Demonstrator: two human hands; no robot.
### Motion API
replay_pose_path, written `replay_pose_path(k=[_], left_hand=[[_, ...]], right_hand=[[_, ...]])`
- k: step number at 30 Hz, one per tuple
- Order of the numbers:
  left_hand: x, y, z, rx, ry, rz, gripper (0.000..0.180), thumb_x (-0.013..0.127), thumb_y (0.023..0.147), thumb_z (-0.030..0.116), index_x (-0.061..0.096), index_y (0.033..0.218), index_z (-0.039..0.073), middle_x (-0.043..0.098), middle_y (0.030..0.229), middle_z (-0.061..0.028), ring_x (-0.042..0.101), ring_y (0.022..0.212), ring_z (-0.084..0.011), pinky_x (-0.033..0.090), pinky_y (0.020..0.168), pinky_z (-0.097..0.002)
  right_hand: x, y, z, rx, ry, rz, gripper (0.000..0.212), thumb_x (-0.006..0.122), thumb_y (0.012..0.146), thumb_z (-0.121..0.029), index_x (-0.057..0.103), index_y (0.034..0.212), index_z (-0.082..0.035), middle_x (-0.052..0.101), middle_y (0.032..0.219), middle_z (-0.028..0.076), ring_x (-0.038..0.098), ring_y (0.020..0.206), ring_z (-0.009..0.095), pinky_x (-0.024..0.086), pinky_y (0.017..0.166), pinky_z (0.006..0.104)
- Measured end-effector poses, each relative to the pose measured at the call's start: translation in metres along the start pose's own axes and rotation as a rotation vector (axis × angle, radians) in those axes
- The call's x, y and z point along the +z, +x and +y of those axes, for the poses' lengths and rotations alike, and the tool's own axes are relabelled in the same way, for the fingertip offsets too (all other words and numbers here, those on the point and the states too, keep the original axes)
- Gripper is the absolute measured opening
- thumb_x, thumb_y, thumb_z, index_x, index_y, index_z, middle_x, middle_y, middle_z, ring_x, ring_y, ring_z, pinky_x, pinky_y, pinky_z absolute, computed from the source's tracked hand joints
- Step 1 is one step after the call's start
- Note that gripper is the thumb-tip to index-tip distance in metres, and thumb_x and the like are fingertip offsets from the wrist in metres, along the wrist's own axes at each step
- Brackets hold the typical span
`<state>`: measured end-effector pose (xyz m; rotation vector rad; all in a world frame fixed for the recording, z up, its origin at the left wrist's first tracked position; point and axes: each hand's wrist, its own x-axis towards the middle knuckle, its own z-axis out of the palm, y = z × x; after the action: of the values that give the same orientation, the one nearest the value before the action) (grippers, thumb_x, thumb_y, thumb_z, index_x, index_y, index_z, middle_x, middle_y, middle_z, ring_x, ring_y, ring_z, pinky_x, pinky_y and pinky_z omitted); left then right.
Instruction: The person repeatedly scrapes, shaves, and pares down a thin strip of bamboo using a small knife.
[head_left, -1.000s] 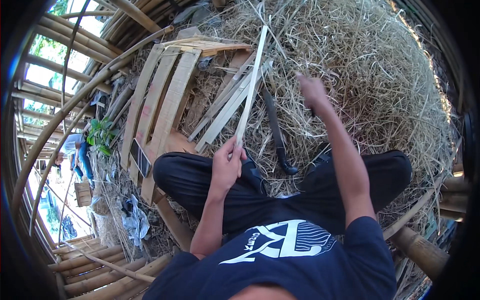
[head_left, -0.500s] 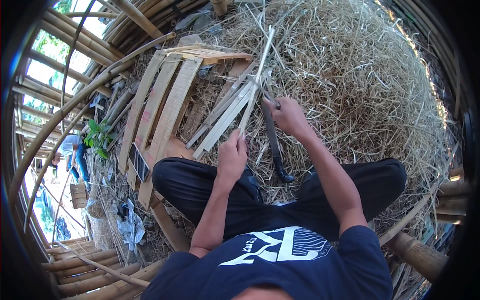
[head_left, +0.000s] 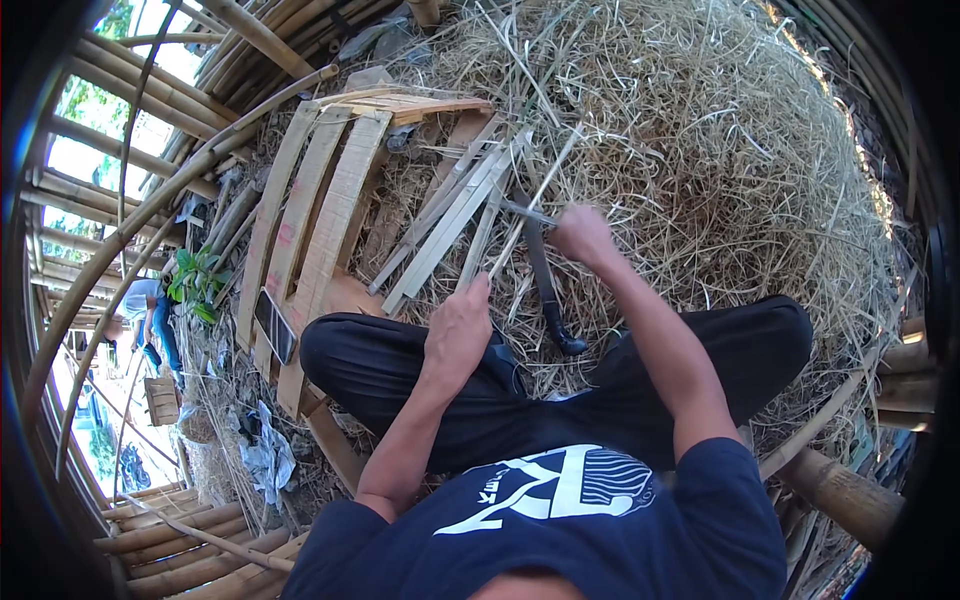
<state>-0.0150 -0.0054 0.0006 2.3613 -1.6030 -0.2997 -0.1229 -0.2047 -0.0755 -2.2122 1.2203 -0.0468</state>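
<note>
My left hand (head_left: 459, 333) is closed on the lower end of a thin bamboo strip (head_left: 558, 168) that slants up and to the right. In my right fist (head_left: 583, 237) is a small knife (head_left: 526, 212), its handle mostly covered by the fingers. The knife's blade points left and crosses the strip; whether it touches is hard to tell. Between my legs and the strip lies a long dark-bladed machete (head_left: 542, 268) with a black handle, on the shavings. Several flat bamboo strips (head_left: 440, 247) rest in a bundle left of it.
A wide heap of bamboo shavings (head_left: 700, 170) spreads ahead and to the right. To the left stands a slatted wooden crate (head_left: 328, 215) with a phone (head_left: 274, 325) on it. Bamboo poles (head_left: 160, 270) frame the left side, where a person (head_left: 150, 315) bends over farther off.
The strip in my left hand has swung its far end right and down, apart from the bundle. My right hand and knife have shifted slightly right and down.
</note>
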Motion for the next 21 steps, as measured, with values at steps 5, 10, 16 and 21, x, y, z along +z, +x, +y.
replay_pose_path(k=[5, 10, 16, 21], left_hand=[[-0.021, -0.033, 0.005, 0.054, -0.077, 0.039, 0.013, 0.047, 0.096, 0.013, 0.054, 0.101, 0.003, 0.062, 0.077, -0.0215, 0.062, 0.074, -0.0409, 0.05, 0.061, -0.0487], [-0.051, -0.042, 0.0, 0.045, -0.077, 0.056, 0.015, 0.049, 0.095, 0.01, 0.059, 0.103, 0.002, 0.062, 0.078, -0.0211, 0.062, 0.074, -0.0401, 0.049, 0.061, -0.0475], [-0.074, -0.066, -0.023, -0.022, -0.079, 0.11, 0.019, 0.051, 0.093, 0.008, 0.059, 0.107, -0.002, 0.063, 0.089, -0.0251, 0.061, 0.082, -0.0421, 0.049, 0.068, -0.0472], [-0.075, -0.045, -0.018, -0.132, -0.111, 0.061, 0.025, 0.047, 0.096, 0.013, 0.058, 0.113, -0.002, 0.063, 0.089, -0.0263, 0.061, 0.083, -0.0428, 0.048, 0.071, -0.048]], right_hand=[[-0.039, 0.022, 0.071, 0.42, 0.024, 0.137, 0.028, 0.06, 0.081, -0.022, 0.069, 0.092, 0.003, 0.068, 0.095, 0.023, 0.068, 0.092, 0.037, 0.054, 0.08, 0.0439], [-0.045, 0.032, 0.061, 0.444, 0.051, 0.203, 0.031, 0.058, 0.079, -0.02, 0.069, 0.096, 0.003, 0.066, 0.102, 0.027, 0.065, 0.097, 0.04, 0.052, 0.086, 0.044], [-0.062, 0.038, 0.125, 0.61, 0.157, 0.324, 0.035, 0.054, 0.079, -0.022, 0.068, 0.097, 0.004, 0.064, 0.107, 0.028, 0.064, 0.101, 0.037, 0.051, 0.088, 0.0432], [-0.046, 0.025, 0.036, -0.059, 0.101, 0.205, 0.024, 0.055, 0.079, -0.018, 0.07, 0.084, -0.001, 0.068, 0.086, 0.021, 0.067, 0.082, 0.036, 0.054, 0.079, 0.0415]])
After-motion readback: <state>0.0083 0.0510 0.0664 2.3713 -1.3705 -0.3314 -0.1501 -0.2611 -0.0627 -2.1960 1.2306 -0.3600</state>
